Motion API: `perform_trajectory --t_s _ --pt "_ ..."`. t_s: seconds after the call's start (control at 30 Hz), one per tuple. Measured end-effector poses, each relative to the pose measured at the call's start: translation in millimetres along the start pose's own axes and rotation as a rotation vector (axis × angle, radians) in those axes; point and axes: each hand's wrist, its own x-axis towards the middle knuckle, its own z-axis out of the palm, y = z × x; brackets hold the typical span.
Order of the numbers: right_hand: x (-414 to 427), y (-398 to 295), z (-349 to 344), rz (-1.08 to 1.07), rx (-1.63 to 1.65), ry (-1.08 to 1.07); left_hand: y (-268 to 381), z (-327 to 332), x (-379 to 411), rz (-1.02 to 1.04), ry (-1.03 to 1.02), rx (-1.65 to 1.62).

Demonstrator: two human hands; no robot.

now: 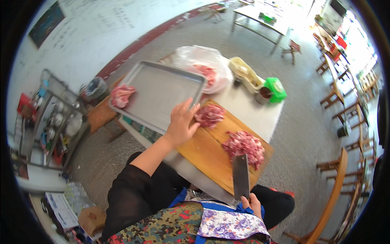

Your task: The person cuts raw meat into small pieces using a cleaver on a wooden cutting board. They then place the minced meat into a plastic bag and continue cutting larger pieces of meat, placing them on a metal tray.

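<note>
My right hand [253,205] is closed round the handle of a cleaver [241,175], whose blade lies over the near right part of a wooden cutting board [198,148]. The blade's tip is at a large heap of chopped meat [245,147]. My left hand [182,123], fingers spread, is over the board's left end and the edge of a metal tray [161,88], beside a smaller heap of cut meat [210,115]. Whether it touches that meat I cannot tell. A piece of raw meat [122,96] sits at the tray's left corner.
Behind the board, a plastic bag [202,65] holds more meat. A cream plastic holder [247,74], a metal cup [263,95] and a green container [275,90] stand on the table [259,122]. A wooden stool [102,114] is at the left, near a metal rack [58,122].
</note>
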Motion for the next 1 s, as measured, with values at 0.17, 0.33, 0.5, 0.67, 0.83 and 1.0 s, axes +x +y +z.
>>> perform_trajectory --t_s 0.17,0.33,0.5,0.67,0.83,1.0 --pt "8 -23 7 -0.036 -0.133 0.008 -127 -75 -2 -0.411 0.25 0.347" --pt "9 -31 17 -0.035 -0.007 0.031 -217 -135 -17 -0.849 0.048 0.499" --pt "12 -35 25 0.001 -0.016 0.051 -245 -148 -18 -1.073 -0.18 0.5" --pt "13 -45 35 -0.01 -0.049 0.05 -254 -146 -14 -1.076 -0.214 0.461" --pt "16 -39 39 0.007 0.013 -0.002 -260 -146 -29 -0.973 -0.139 0.407" --pt "24 -16 41 0.002 0.056 -0.043 -269 -150 -41 -0.834 -0.074 0.406"
